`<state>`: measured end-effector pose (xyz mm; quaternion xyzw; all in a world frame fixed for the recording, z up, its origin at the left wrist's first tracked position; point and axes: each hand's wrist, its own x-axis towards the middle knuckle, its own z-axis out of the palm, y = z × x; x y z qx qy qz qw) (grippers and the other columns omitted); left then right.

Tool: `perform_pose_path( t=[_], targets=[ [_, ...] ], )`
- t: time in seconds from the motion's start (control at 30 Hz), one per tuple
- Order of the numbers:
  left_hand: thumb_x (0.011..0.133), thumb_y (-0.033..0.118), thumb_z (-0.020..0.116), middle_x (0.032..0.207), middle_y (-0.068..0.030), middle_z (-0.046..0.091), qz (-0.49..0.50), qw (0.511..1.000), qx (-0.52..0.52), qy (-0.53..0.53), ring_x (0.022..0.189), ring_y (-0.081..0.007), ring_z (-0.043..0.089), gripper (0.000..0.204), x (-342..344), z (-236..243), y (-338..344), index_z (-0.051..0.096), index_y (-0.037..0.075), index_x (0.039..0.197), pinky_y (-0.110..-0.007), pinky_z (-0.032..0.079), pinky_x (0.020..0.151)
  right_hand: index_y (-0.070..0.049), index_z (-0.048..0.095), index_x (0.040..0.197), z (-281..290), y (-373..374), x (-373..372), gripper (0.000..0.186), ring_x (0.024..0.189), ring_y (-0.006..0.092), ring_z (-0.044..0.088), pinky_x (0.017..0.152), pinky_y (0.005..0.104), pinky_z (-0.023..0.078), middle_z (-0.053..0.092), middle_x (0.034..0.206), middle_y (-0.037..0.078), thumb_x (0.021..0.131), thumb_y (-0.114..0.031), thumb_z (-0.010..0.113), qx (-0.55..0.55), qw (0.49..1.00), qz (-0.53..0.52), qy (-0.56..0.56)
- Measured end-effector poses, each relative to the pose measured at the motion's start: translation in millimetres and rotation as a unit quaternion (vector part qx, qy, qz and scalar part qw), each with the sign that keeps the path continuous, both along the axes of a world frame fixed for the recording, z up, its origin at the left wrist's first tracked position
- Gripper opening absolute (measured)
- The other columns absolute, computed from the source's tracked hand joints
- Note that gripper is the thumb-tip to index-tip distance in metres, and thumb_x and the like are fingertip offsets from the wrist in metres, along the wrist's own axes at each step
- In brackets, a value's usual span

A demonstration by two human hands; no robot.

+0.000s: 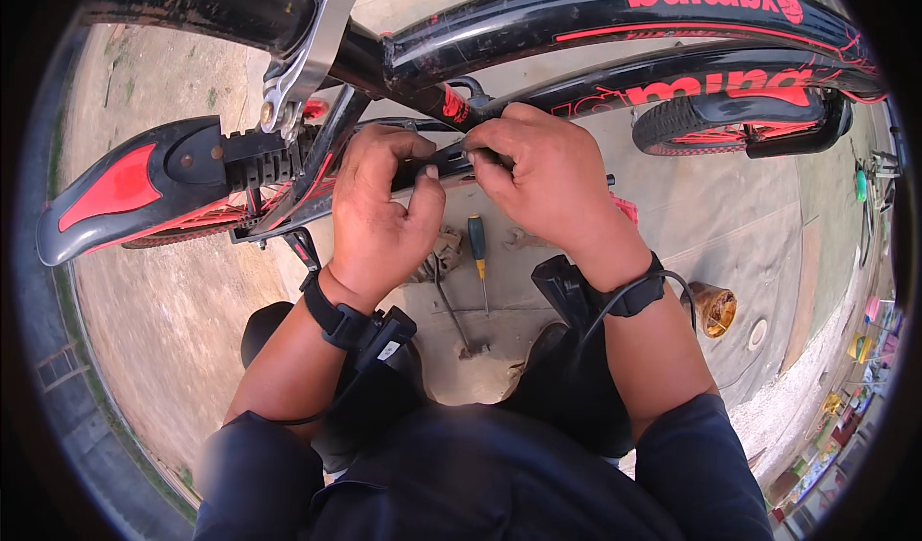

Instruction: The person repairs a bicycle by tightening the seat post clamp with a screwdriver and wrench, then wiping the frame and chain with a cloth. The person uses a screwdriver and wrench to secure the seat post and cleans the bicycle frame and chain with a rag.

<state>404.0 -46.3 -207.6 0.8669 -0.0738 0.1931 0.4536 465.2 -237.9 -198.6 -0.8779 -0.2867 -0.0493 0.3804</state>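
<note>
A dark piece (409,172) is partly covered by the left hand (384,215) and right hand (547,176); a black tube (202,5) is cropped at upper left, and distant objects (860,349) (far right) are rendered too small to be identified.

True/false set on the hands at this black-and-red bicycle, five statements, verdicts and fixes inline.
1. The bare left hand and bare right hand meet at a narrow black part. True.
2. The screwdriver is in the right hand. False: the blue-and-yellow-handled screwdriver lies on the grey ground.
3. A brown, rusty-looking cylinder sits right of both hands. True.
4. The mudguard at left is plain green. False: the curved mudguard is black with a red panel.
5. A silver metal lever sits at the black upright tube. True.
</note>
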Motion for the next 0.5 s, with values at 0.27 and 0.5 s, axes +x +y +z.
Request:
perform_pose_path(
  t=[0.27,0.5],
  targets=[
    [0.074,-0.002,0.068,0.083,-0.0095,0.063,-0.164,0.986,0.019,0.005,0.074,-0.0317,0.060,0.026,-43,-1,2,0.062,0.007,0.097,-0.042,0.049,0.069,-0.012,0.075,0.088,3,3,0,0.008,0.079,0.0305,0.068,0.066,0.0432,0.053,0.067,0.082,0.006,0.083,-0.017,0.071,-0.018,0.999,-0.022,0.031],
    [0.083,0.012,0.068,0.090,-0.0183,0.069,-0.227,0.926,0.129,0.272,0.084,-0.0399,0.067,0.019,-61,-82,-5,0.063,0.003,0.099,-0.049,0.054,0.076,-0.014,0.075,0.088,7,5,1,0.009,0.081,0.0310,0.069,0.067,0.0444,0.053,0.067,0.083,0.006,0.081,-0.015,0.068,-0.041,0.997,-0.027,0.066]
  ],
)
